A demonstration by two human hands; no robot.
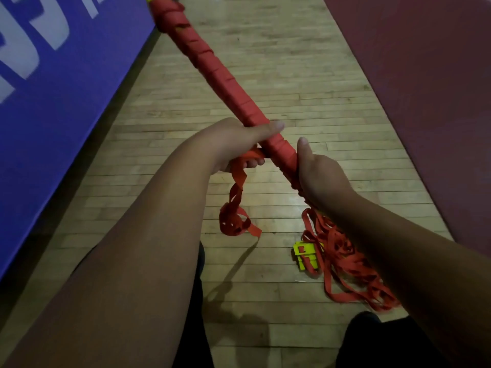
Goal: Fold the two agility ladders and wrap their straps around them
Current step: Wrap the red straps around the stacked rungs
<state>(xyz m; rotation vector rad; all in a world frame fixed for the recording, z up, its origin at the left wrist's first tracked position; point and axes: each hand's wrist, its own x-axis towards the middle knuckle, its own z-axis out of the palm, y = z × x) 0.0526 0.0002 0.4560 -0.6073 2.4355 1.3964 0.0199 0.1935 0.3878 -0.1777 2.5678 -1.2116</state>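
A long bundle of folded ladder rungs [212, 65], wound tightly in red strap, slants from the top left down to my hands. My left hand [239, 142] grips the bundle, thumb laid along it, and also holds the loose red strap tail [236, 208], which hangs in a curl below. My right hand [318, 171] grips the bundle's near end. On the floor under my right arm lies the second ladder [308, 256]: stacked yellow rungs in a loose tangle of red straps [350, 264].
Light wooden plank floor [292, 75] runs ahead. A blue padded mat with white lettering [53, 75] borders it on the left, and a dark red mat [425, 75] on the right. My dark-clothed legs show at the bottom.
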